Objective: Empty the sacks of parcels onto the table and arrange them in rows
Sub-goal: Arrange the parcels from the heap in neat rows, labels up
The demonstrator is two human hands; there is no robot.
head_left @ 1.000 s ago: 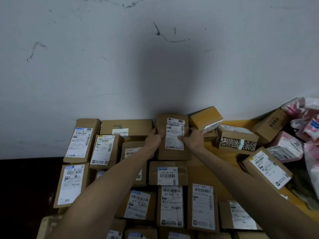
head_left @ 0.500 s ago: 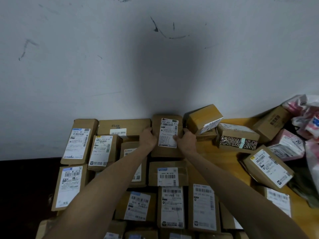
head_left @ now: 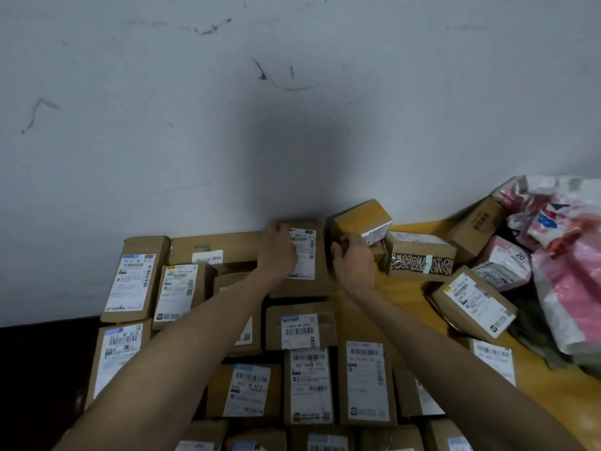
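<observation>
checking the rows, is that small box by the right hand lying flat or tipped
Tipped: the small box leans at an angle by the right hand.

Left hand (head_left: 278, 255), right hand (head_left: 353, 263) bare; left forearm (head_left: 195, 340), right forearm (head_left: 448, 356) bare, lean, to frame edge.

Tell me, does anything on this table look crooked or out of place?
Yes. By the wall, a small box sits tilted on its neighbours, just beyond the right hand. Right of it, a labelled box lies askew on the table, outside the rows of parcels, and pink bags are heaped at far right.
</observation>
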